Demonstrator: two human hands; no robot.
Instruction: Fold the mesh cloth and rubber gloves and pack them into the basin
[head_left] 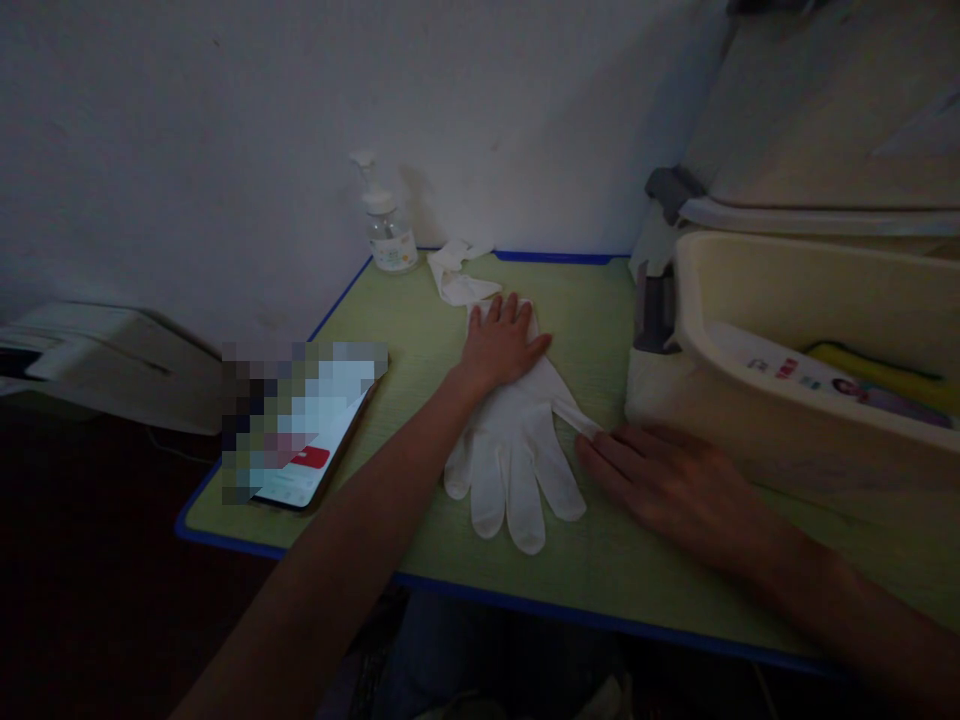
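A white disposable glove (517, 440) lies spread on the green table, its fingers pointing towards me. My left hand (504, 340) rests palm down on the cuff end, with fingers stretched out and a little apart. At the glove's thumb, on the right, my right hand (660, 480) has its fingers pressed together on the tip. The glove's thumb looks drawn out straight towards that hand; my own right thumb is hidden. Just beyond the cuff sits a crumpled white piece (454, 278), perhaps a second glove.
A pump bottle (392, 245) stands at the table's back left corner. To the left lies a phone (300, 480) with its screen lit, partly blurred. A cream bin (810, 420) holding a printed packet (795, 365) and something yellow borders the right side. The table (420, 540) has a blue edge.
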